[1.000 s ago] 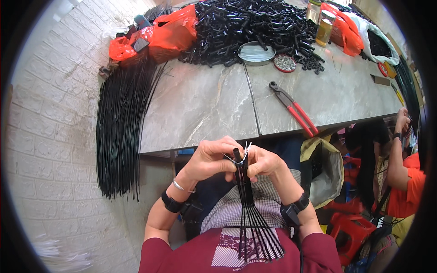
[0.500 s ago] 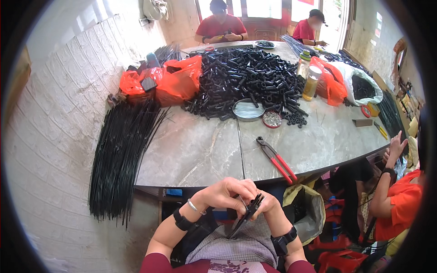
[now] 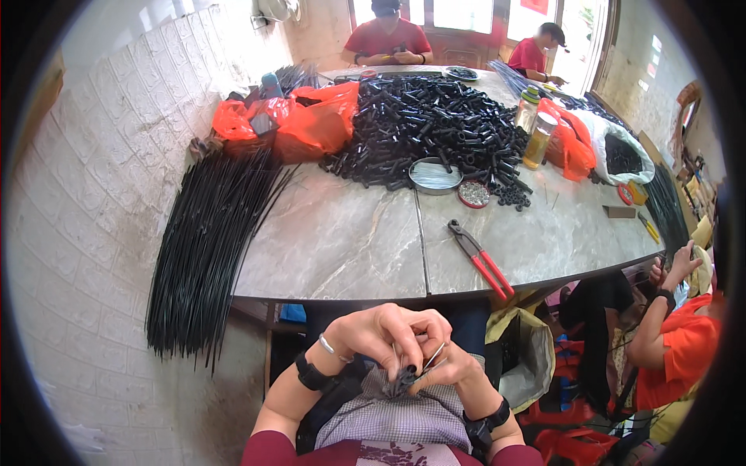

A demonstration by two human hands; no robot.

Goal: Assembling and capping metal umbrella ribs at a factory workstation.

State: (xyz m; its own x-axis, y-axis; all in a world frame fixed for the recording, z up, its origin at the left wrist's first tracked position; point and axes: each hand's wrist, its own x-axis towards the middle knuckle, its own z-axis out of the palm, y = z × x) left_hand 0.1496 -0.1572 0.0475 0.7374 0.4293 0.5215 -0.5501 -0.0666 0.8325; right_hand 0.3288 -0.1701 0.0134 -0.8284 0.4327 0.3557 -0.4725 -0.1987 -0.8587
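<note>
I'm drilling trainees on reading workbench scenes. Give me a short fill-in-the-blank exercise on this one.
1. Both hands, left hand and right hand, pinch a small bundle of black rods above the person's ____.
2. The pliers on the table have ____ handles.
3. The long black rods hang over the table's ____ edge.

Missing words: lap; red; left

Maroon sleeves — black wristbands, silver bangle (image 3: 329, 349).
</note>
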